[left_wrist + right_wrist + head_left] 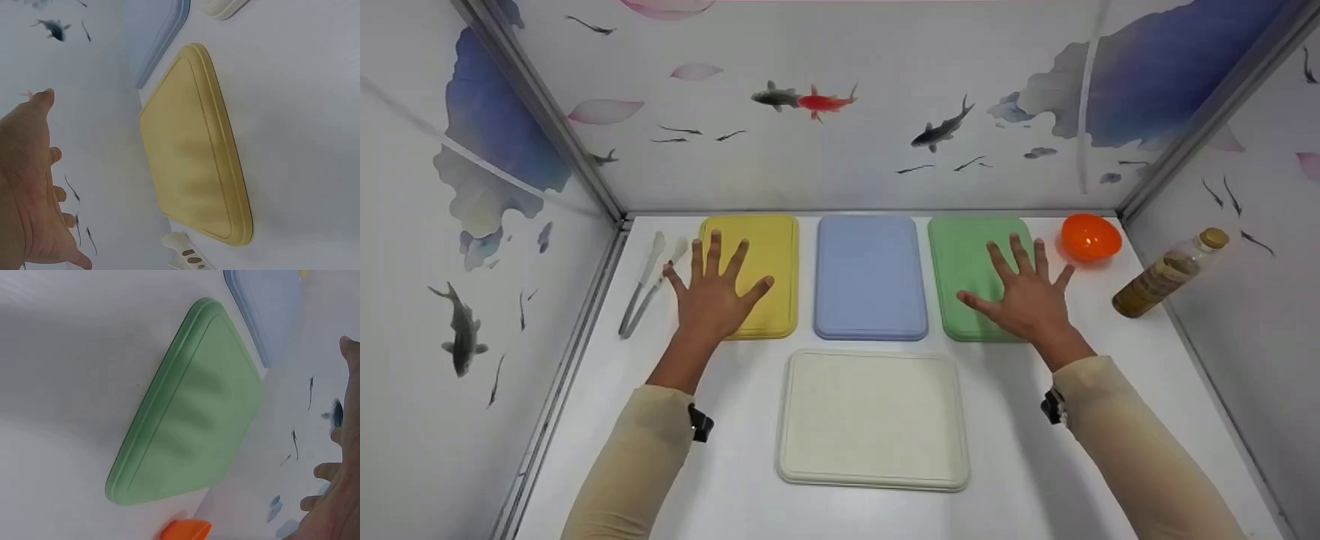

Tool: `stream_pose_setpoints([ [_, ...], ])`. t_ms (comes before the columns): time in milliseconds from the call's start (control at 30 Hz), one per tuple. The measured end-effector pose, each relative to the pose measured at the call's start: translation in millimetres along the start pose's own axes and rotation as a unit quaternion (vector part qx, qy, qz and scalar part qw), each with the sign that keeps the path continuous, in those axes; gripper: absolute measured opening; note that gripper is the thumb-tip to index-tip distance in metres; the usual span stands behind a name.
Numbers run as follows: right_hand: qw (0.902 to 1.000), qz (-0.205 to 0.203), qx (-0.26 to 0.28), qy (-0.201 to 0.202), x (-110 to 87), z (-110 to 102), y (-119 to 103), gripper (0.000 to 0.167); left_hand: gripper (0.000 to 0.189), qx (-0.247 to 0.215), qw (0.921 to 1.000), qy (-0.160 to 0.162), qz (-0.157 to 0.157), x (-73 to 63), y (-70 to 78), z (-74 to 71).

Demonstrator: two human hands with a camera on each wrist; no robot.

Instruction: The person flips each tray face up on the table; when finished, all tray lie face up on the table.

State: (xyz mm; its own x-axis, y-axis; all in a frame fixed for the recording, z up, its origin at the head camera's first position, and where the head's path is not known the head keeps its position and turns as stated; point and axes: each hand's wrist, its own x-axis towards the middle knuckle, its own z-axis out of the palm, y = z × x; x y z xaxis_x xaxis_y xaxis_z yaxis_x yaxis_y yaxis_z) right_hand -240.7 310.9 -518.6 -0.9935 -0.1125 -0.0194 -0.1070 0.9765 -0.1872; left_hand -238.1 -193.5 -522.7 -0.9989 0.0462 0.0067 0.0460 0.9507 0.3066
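Observation:
My left hand (712, 300) is spread with straight fingers above the yellow board (769, 292), holding nothing. In the left wrist view a gap shows between that hand (34, 185) and the yellow board (185, 146). Fingers splayed, my right hand (1030, 300) hovers over the green board (960, 247), also holding nothing. Faint finger shadows fall on the green board (191, 416) in the right wrist view. Between the two hands lies a blue board (870, 277). A cream board (874, 420) lies nearer to me. Tongs (637, 300) with pale tips lie left of my left hand.
An orange bowl (1090, 238) stands at the back right, beyond my right hand. Right of it is a bottle (1162, 277) of brownish liquid with a yellow cap. Walls printed with fish (941, 129) enclose the white table (720, 465) at the back and both sides.

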Motion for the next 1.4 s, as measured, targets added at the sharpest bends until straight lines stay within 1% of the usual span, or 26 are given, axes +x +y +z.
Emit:
stream_pose_setpoints([
  [167, 0.9999, -0.015, -0.006, -0.006, 8.0, 8.8, -18.4, 0.111, 0.093, 0.011, 0.9999, -0.005, -0.001, -1.7, 1.1, 7.7],
  [500, 0.9993, -0.029, 0.008, -0.022, 20.4, 26.1, -55.4, 0.109, 0.093, -0.016, 0.9996, -0.021, -0.006, -2.8, -1.2, 16.0],
  [733, 0.9987, -0.035, 0.008, -0.037, 26.6, 34.0, -76.3, 0.111, 0.092, -0.025, 0.9996, -0.014, -0.007, -6.3, -5.9, 21.9],
  [1000, 0.9975, -0.052, 0.024, -0.043, 32.6, 41.6, -104.6, 0.108, 0.093, -0.027, 0.9987, -0.037, -0.020, -8.9, -12.0, 29.3],
  [1233, 0.9961, -0.071, 0.023, -0.047, 35.6, 49.7, -126.6, 0.107, 0.092, -0.055, 0.9962, -0.059, -0.032, -10.5, -14.0, 33.1],
  [1400, 0.9942, -0.087, 0.042, -0.048, 36.5, 56.0, -143.0, 0.106, 0.092, -0.061, 0.9951, -0.066, -0.040, -11.6, -17.8, 38.5],
])
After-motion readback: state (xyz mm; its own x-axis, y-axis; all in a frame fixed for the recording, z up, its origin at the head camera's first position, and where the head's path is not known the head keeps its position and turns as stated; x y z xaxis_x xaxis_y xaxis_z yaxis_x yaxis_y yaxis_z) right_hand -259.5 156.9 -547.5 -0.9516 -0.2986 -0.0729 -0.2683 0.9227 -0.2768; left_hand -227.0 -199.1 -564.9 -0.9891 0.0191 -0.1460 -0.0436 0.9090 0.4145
